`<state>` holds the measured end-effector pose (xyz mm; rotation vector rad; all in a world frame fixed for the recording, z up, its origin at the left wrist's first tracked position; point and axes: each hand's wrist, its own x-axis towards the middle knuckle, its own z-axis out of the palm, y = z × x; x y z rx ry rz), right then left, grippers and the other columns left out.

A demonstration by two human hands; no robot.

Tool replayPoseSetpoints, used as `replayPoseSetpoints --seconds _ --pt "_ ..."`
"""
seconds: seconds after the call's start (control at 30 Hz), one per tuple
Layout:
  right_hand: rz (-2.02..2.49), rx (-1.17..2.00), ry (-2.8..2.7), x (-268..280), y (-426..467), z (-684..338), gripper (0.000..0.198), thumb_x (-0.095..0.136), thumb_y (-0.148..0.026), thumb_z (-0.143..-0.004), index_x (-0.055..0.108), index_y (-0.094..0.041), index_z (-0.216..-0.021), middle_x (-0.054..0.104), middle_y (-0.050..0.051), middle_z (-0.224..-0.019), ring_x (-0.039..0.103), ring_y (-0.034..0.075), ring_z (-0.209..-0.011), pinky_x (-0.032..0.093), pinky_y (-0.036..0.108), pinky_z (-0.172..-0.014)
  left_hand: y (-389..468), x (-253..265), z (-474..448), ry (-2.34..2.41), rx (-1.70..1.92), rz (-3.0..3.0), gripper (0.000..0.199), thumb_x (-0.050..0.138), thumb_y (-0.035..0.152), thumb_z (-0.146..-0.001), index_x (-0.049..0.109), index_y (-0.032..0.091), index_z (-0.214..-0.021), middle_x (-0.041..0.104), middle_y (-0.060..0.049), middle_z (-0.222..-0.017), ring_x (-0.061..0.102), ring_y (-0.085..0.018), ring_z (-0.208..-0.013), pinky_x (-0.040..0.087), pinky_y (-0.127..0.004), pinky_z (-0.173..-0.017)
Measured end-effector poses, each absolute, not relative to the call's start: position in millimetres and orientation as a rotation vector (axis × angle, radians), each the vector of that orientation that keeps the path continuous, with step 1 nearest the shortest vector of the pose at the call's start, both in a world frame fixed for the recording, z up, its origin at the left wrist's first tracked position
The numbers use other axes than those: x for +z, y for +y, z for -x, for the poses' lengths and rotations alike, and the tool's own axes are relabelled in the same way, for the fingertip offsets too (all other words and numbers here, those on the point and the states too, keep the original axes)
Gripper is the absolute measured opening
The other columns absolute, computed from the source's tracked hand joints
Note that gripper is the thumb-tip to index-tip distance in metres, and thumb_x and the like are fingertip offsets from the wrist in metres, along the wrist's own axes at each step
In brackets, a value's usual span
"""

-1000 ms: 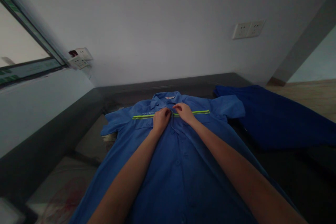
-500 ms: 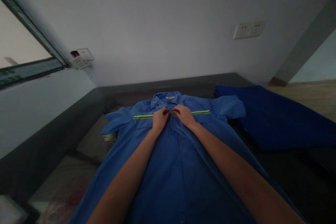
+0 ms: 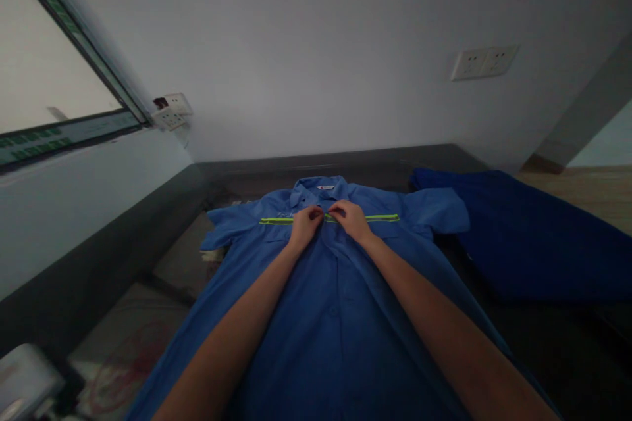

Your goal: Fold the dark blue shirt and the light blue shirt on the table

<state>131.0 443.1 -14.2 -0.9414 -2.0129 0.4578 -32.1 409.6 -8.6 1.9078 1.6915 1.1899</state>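
Note:
A blue short-sleeved work shirt (image 3: pixel 340 316) lies spread out front side up, its collar (image 3: pixel 323 191) at the far end. Yellow-green stripes run across its chest. At the front opening just below the collar, my left hand (image 3: pixel 307 222) pinches one edge of the cloth. My right hand (image 3: pixel 349 218) pinches the opposite edge, a small gap from the left fingertips. Any button between the fingers is too small to make out. Below the hands the front placket runs down toward me.
Folded dark blue cloth (image 3: pixel 533 237) lies to the right of the shirt. Wall sockets (image 3: pixel 484 62) are on the wall ahead, with more sockets (image 3: pixel 172 112) in the left corner beside a window. A white object (image 3: pixel 29 378) is at the lower left.
The view has shifted slightly, so the scene sits a little lower and further right. Both hands stay at the shirt's chest; their fingertips look slightly further apart.

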Motion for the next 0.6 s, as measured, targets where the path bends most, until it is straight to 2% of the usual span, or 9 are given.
replayPoseSetpoints --seconds 0.3,0.43,0.6 --pt "1.008 0.438 -2.075 -18 442 -126 0.007 0.062 -0.011 -0.079 0.062 -0.018 -0.081 0.065 0.002 -0.081 0.059 0.016 -0.075 0.042 0.026 -0.071 405 -16 33 1.652 1.23 -1.85 0.014 0.058 0.014 -0.077 0.069 0.015 -0.084 0.072 -0.004 -0.081 0.066 -0.017 -0.073 0.05 -0.025 -0.07" --pt "1.016 0.393 -2.094 -14 439 -121 0.007 0.061 -0.011 -0.08 0.06 -0.018 -0.081 0.063 0.002 -0.081 0.057 0.016 -0.075 0.041 0.027 -0.071 405 -14 32 1.641 1.303 -1.792 0.017 0.055 0.024 -0.084 0.069 0.015 -0.082 0.071 -0.004 -0.077 0.066 -0.018 -0.07 0.05 -0.026 -0.067" --pt "1.015 0.354 -2.096 -14 435 -117 0.008 0.06 -0.011 -0.081 0.059 -0.019 -0.082 0.062 0.002 -0.083 0.056 0.017 -0.077 0.042 0.027 -0.073 409 -17 32 1.642 1.339 -1.664 0.012 0.063 0.025 -0.08 0.067 0.014 -0.082 0.071 -0.004 -0.075 0.066 -0.017 -0.068 0.049 -0.025 -0.063"
